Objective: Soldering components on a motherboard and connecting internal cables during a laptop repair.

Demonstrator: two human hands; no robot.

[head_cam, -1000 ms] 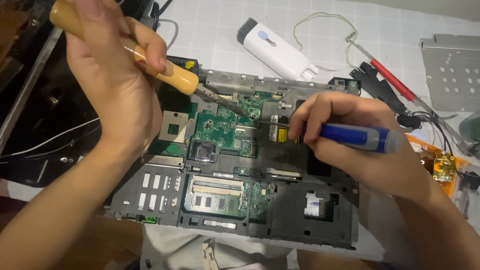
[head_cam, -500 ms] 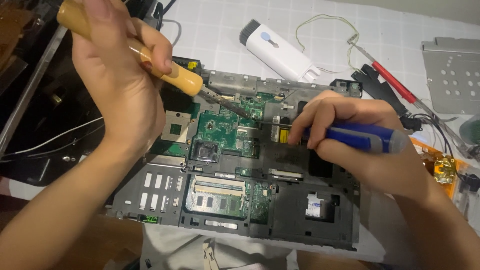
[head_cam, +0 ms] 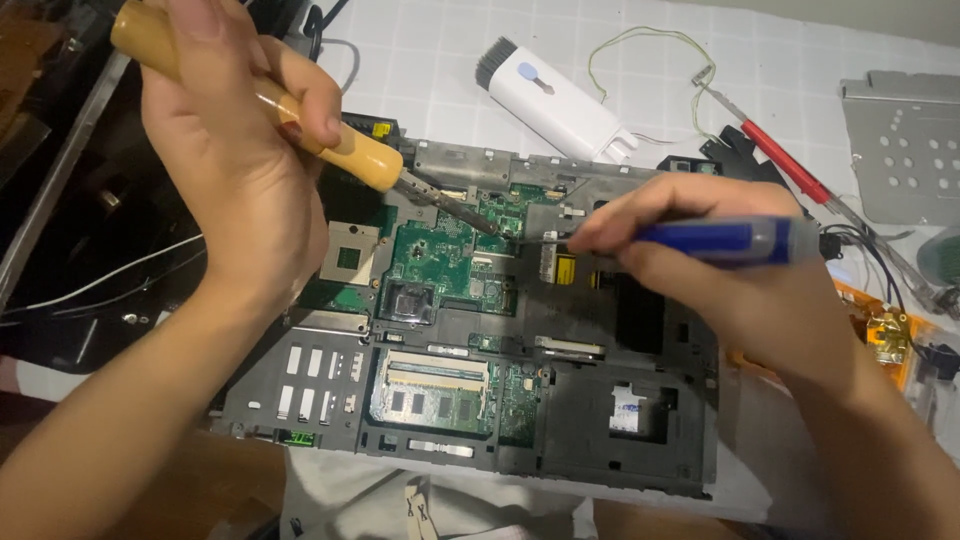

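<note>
You gripped the wooden-handled screwdriver (head_cam: 300, 120) in your left hand (head_cam: 235, 170) and pinched the blue-handled tool (head_cam: 715, 240) in your right hand (head_cam: 720, 265), both tips meeting on the opened laptop's green motherboard (head_cam: 450, 255), so steady, gentle levering seemed required.

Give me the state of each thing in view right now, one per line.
Left hand: closed around the wooden-handled tool, metal tip down on the green circuit board.
Right hand: holding the blue-handled tool, its tip at the same spot.
Laptop base: opened up, board bare.
White brush tool: lying flat, untouched.
Red screwdriver: lying flat, untouched.
</note>
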